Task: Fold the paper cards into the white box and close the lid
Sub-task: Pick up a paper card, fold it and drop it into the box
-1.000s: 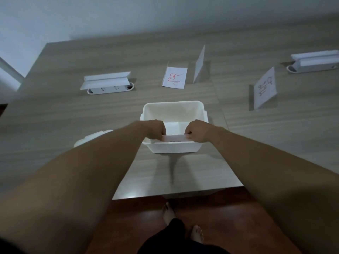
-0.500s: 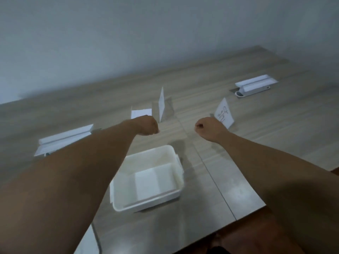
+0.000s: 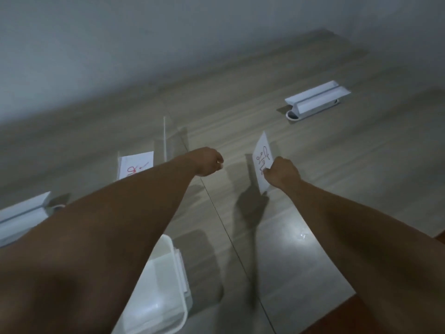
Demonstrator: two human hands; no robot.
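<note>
The open white box [image 3: 179,280] sits near the table's front edge, half hidden under my left forearm. Three paper cards stand on the table beyond it. One card with dark writing [image 3: 262,156] stands tilted at centre right, and my right hand [image 3: 281,173] pinches its lower edge. My left hand [image 3: 208,161] hovers as a closed fist to the left of that card, holding nothing. A card with red writing [image 3: 136,165] lies at the left. A thin card [image 3: 165,138] stands edge-on behind it. No lid is in view.
Two white power-socket blocks with raised flaps are set into the wooden table [image 3: 313,225]: one at the far right [image 3: 317,100], one at the left edge [image 3: 21,215]. A grey wall rises behind the table. Red-brown floor shows at the bottom right.
Both hands left the box, where they held a folded card, and reached forward. The view swung up and left. My right hand has closed on the card with dark writing.
</note>
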